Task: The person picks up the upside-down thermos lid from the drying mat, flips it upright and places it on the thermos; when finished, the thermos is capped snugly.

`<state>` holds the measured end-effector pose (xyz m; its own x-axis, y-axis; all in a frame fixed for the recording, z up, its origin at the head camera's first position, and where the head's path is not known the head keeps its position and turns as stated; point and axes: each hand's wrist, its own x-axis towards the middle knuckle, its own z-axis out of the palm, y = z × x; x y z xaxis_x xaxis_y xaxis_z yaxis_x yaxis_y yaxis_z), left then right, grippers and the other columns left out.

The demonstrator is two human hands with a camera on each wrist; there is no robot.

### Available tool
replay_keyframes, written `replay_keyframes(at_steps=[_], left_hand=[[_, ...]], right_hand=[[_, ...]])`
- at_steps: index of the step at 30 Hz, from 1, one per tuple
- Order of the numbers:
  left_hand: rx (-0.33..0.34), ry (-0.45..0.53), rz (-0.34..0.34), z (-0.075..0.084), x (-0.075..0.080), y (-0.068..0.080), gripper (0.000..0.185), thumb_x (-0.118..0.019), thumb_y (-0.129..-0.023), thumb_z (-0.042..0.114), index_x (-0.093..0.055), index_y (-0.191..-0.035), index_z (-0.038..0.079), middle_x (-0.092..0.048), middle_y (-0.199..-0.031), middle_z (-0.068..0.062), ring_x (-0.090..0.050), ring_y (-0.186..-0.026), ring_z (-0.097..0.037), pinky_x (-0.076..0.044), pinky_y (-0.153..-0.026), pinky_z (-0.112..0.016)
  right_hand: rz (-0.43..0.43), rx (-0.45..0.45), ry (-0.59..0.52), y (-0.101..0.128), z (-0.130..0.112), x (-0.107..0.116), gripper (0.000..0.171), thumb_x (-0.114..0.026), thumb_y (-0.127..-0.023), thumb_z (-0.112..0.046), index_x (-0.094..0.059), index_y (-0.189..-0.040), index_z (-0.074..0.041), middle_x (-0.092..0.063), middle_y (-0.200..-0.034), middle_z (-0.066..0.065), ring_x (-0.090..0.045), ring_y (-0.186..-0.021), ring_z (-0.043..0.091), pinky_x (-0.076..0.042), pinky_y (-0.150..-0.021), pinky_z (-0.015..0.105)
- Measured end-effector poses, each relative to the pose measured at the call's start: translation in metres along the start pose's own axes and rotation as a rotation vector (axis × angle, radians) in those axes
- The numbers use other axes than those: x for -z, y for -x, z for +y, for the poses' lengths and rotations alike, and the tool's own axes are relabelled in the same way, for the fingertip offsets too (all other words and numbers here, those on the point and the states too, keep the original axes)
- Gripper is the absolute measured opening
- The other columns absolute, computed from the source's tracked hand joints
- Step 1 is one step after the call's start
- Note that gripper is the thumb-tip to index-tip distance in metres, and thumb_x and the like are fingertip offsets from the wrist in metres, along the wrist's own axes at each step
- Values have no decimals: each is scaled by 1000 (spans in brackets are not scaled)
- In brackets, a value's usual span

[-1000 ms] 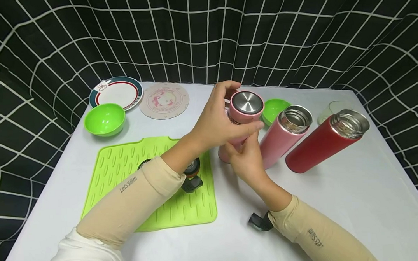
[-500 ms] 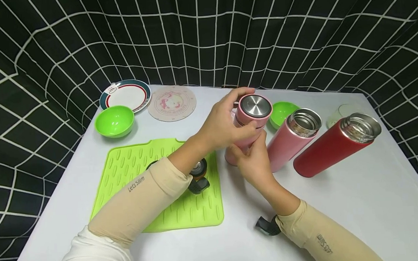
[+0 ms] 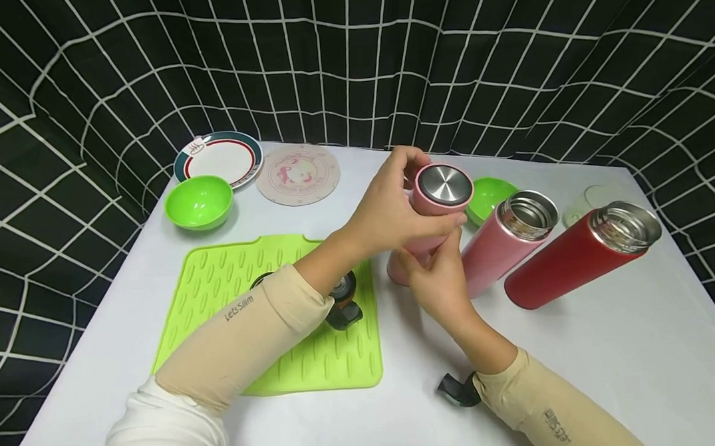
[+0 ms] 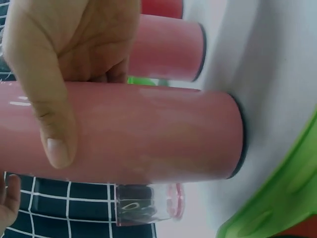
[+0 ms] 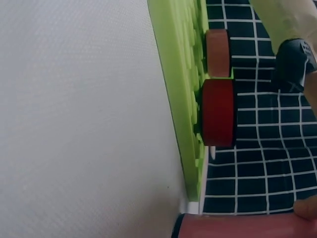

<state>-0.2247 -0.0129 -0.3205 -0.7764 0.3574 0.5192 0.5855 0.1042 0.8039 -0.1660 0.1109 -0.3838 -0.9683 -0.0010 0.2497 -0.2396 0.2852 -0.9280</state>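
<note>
Head view: three flasks (image 3: 505, 243), two green bowls (image 3: 199, 202); both hands (image 3: 387, 215) grip one pink flask (image 3: 431, 213).

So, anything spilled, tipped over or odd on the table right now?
No spill or damage shows. The pink flask and red flask stand uncapped, while two lids sit on the green mat.

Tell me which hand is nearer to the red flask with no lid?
The right hand. It holds the lower body of the pink flask, closer to the red flask on its right. The left hand grips the pink flask's lid end, farther left.
</note>
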Motion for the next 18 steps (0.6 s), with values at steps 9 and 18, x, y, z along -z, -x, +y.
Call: replay_keyframes(at_steps=[9,18], left_hand=[[15,9,-7,1,5,1,74,-88,-69,28,-44,-124,5,-50,-119,-3,-51,-106,-11,-46,-90,-25],[50,47,-61,2,2,0,81,-88,-69,26,-41,-132,8,-47,-127,-1,-47,-112,-9,-44,-93,-22]], right_hand=[[-11,3,8,-1,-1,-2,65,-70,-87,1,-28,-136,-4,-50,-131,8,-53,-118,16,-42,-100,34],[-17,-6,30,0,0,2,63,-67,-86,4,-30,-136,-3,-53,-127,8,-52,-119,15,-41,-101,35]])
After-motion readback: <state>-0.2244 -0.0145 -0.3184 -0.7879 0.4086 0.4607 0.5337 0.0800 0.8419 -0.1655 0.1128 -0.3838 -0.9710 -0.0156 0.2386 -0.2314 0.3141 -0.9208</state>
